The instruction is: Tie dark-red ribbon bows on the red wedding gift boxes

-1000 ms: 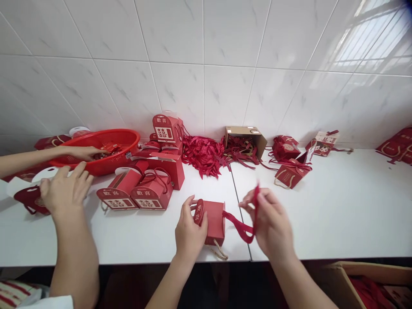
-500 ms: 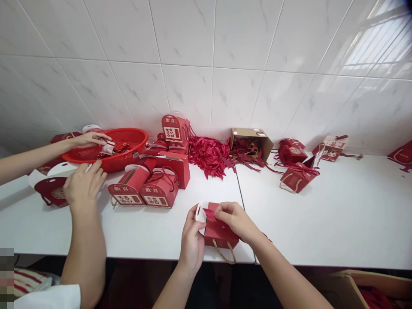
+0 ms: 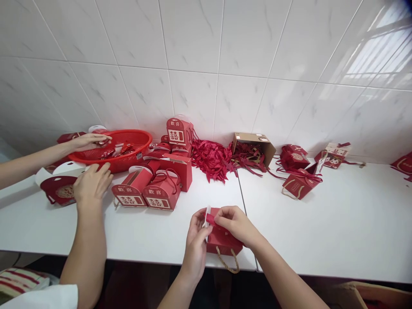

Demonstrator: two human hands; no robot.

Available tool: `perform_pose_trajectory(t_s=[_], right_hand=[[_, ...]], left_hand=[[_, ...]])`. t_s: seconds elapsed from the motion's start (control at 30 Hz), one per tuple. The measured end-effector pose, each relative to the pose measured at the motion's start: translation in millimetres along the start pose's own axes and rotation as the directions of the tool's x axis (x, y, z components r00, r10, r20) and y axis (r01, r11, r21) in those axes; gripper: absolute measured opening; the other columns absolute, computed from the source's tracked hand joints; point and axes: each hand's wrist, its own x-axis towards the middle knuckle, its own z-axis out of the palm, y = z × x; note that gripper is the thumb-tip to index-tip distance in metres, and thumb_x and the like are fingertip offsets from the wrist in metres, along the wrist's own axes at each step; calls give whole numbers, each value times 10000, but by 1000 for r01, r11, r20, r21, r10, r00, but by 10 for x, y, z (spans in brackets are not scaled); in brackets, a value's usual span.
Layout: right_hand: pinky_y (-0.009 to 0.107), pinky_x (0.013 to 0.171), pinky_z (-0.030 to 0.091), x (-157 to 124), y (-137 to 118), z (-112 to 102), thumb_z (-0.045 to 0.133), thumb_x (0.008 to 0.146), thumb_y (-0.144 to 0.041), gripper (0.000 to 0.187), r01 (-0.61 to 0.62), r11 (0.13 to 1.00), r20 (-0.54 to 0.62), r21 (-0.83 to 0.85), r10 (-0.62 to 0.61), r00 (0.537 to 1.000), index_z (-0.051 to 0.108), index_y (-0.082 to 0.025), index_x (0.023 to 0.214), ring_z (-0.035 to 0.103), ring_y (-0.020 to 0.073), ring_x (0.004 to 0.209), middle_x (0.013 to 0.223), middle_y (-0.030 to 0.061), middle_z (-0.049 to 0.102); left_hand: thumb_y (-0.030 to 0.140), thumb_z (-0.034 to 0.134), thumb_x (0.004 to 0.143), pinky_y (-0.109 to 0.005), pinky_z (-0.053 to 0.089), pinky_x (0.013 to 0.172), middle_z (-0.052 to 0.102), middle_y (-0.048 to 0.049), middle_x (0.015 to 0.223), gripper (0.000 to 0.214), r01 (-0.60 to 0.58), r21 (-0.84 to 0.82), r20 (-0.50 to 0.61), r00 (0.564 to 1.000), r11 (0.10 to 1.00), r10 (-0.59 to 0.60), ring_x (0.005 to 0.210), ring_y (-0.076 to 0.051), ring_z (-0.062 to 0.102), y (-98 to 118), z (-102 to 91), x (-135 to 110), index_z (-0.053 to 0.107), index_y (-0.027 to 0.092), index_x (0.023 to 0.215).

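A red gift box (image 3: 223, 246) with a tan rope handle lies on its side near the table's front edge. My left hand (image 3: 196, 240) grips its white-backed flap (image 3: 207, 216), thumb on the near face and fingers behind. Between the thumb and fingertips of my right hand (image 3: 232, 221) is a red ribbon (image 3: 210, 219), pinched close against the flap. The ribbon's end at the flap's slot is partly covered by my fingers.
To the left, a co-worker's hands (image 3: 93, 182) are by a red plastic basket (image 3: 141, 156) of small packets and an open box (image 3: 58, 189). Finished-looking red boxes (image 3: 161, 191), a red ribbon heap (image 3: 210, 159) and a cardboard box (image 3: 272, 148) stand behind; several boxes (image 3: 301, 184) sit right.
The flap has tilted upright, edge-on to me, and my right hand has brought the ribbon up against it. The co-worker's hand in the basket has shifted slightly. The view has moved a little.
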Motion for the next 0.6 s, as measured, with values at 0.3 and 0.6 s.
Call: perform_pose_trajectory(t_s=[0.3, 0.6], right_hand=[[274, 635, 471, -75, -78, 8, 590, 785, -298, 157, 128, 986, -146, -104, -142, 979, 675, -174, 738, 590, 156, 713, 812, 50, 640], [427, 912, 447, -564, 446, -472, 488, 892, -439, 281, 166, 966, -539, -197, -248, 805, 649, -219, 959, 568, 253, 1051, 1063, 101, 620]], left_hand=[[478, 577, 764, -288, 456, 740, 650, -44, 924, 292, -145, 548, 71, 989, 824, 126, 820, -196, 599, 161, -173, 328, 580, 188, 726], [250, 610, 714, -480, 283, 933, 561, -48, 820, 73, -130, 893, -86, 891, 431, 446, 866, -274, 500, 316, -792, 428, 549, 209, 713]])
